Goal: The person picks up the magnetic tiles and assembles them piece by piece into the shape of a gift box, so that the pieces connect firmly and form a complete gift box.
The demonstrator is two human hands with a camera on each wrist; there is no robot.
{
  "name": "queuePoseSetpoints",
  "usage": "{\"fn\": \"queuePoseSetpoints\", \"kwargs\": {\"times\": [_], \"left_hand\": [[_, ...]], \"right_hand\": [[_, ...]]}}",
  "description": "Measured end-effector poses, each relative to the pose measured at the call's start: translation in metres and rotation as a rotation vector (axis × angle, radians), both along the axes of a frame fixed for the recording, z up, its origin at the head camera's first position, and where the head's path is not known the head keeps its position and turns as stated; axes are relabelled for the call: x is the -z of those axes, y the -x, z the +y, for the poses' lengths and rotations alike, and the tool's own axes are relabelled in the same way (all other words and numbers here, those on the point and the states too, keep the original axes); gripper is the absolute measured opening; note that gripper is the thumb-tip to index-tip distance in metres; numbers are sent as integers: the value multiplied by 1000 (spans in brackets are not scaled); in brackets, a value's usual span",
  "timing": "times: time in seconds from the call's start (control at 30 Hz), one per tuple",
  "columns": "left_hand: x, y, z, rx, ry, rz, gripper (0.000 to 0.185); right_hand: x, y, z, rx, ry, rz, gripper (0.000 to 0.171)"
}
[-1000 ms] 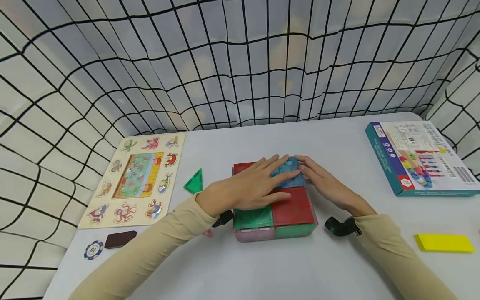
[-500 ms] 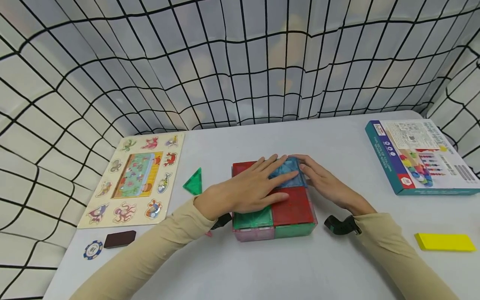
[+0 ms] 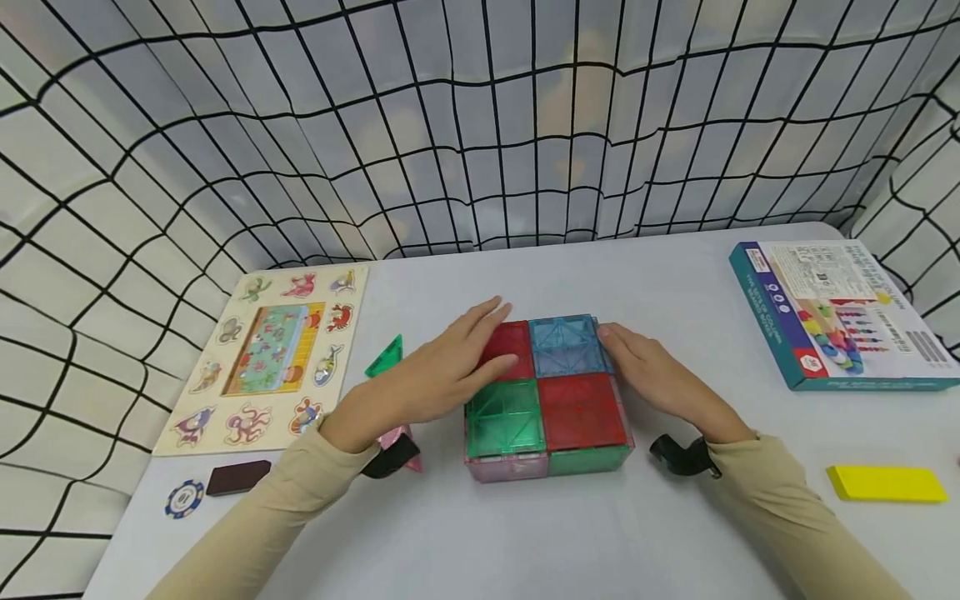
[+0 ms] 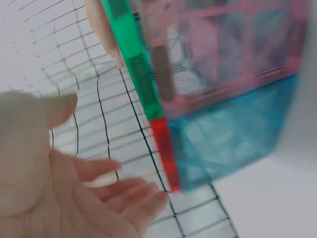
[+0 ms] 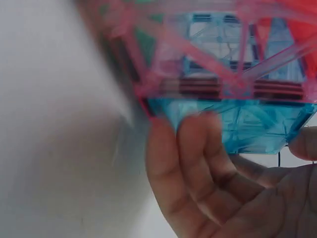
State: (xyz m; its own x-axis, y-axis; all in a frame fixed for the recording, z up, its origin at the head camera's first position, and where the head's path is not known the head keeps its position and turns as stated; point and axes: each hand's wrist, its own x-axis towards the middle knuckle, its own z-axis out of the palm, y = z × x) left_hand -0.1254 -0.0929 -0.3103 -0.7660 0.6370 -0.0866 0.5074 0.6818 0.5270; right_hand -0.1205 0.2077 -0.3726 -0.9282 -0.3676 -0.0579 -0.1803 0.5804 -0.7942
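Observation:
A low box of translucent magnetic tiles (image 3: 587,410) sits mid-table, its top made of red, blue and green squares. Pink and blue tiles (image 4: 225,139) form its side in the left wrist view. My left hand (image 3: 438,371) hovers at the box's left side, fingers extended and holding nothing; the left wrist view shows a gap between it and the tiles. At the far right corner, my right hand (image 3: 663,383) touches the box. In the right wrist view its fingertips (image 5: 198,130) rest against a blue side tile (image 5: 247,124), with the thumb by that tile's other end.
A green triangular tile (image 3: 386,357) and a partly hidden pink piece (image 3: 396,437) lie by my left forearm. Further left are an animal puzzle board (image 3: 213,408), a dark block (image 3: 238,478) and a poker chip (image 3: 183,499). A boxed set (image 3: 847,317) and yellow block (image 3: 887,484) stand right.
My left hand has lifted off the box's top and moved left, uncovering the tiles. My right hand has drawn slightly back from the blue top tile along the right side. The box stays put.

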Motion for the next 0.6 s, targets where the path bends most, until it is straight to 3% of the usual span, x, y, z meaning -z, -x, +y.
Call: {"fn": "queuePoseSetpoints", "kwargs": {"times": [0.13,0.23,0.37,0.6], "left_hand": [[7,-11,-21,-160,-90,-85,76],[17,-16,-29,-224,-158,-184,74],[32,-19,-28,-254,-230,-271,70],[52,-24,-21,-269,-348,-270,68]], "right_hand": [[-3,0,1,-4,9,-31,53],[-4,-1,0,4,26,-37,49],[-4,-1,-4,21,43,-49,47],[-4,1,-4,37,56,-89,47]]}}
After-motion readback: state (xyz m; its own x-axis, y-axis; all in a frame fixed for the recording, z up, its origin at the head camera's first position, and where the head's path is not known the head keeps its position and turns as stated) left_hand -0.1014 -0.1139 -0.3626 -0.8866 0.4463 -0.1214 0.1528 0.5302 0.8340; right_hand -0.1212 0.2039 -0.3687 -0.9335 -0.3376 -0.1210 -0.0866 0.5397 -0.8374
